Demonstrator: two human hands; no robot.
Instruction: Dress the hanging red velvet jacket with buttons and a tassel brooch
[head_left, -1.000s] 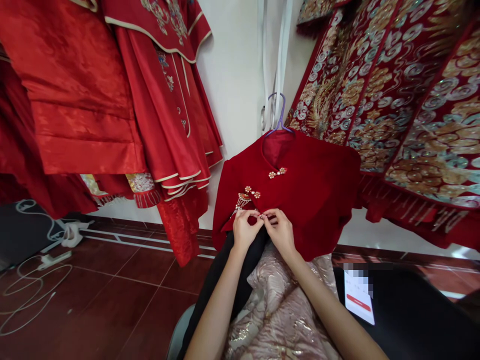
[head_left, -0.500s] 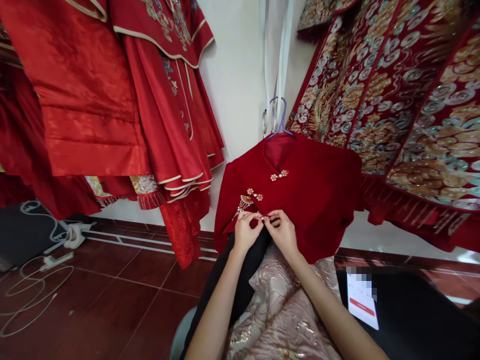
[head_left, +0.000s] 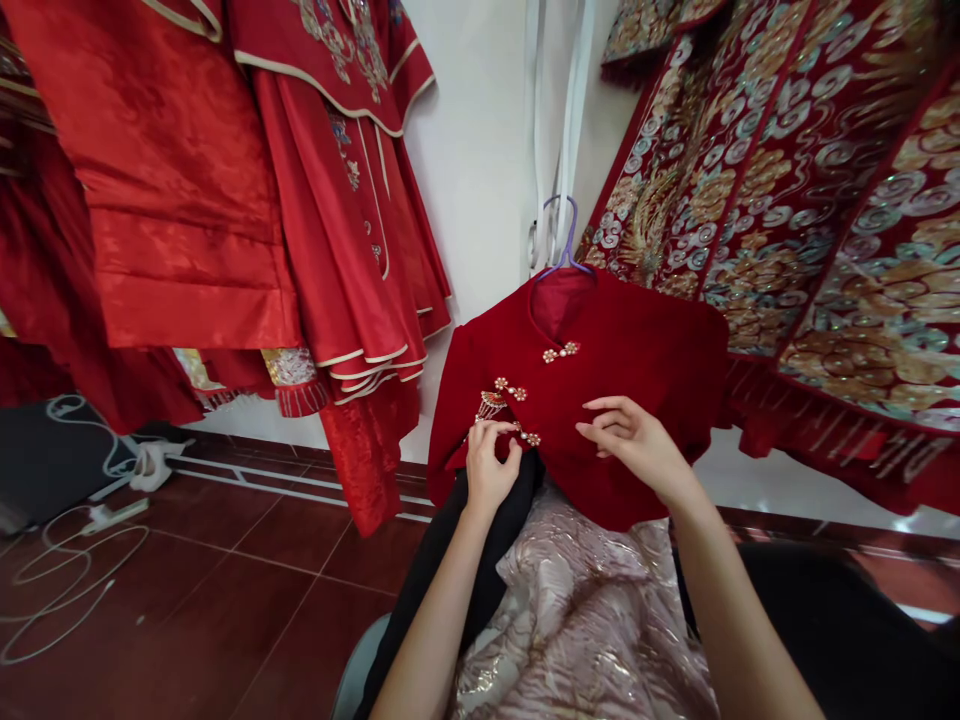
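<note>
A dark red velvet jacket (head_left: pixel 637 350) hangs on a purple hanger (head_left: pixel 566 235) against the white wall. Three pearl clasps run down its slanted front: one at the collar (head_left: pixel 560 352), one lower (head_left: pixel 510 390) with a tassel, and the lowest (head_left: pixel 527 436). My left hand (head_left: pixel 489 462) pinches the jacket's front edge beside the lowest clasp. My right hand (head_left: pixel 637 445) hovers over the jacket front with fingers loosely curled and apart, holding nothing.
Pale pink brocade fabric (head_left: pixel 592 620) lies on my lap. Red satin garments (head_left: pixel 225 180) hang at the left, heavily embroidered red robes (head_left: pixel 810 200) at the right. White cables and a power strip (head_left: pixel 112 515) lie on the dark red tile floor.
My right hand let go of the lowest clasp and moved to the right. The clasp now shows closed. The left hand stayed at the edge. The phone on my right leg went out of view.
</note>
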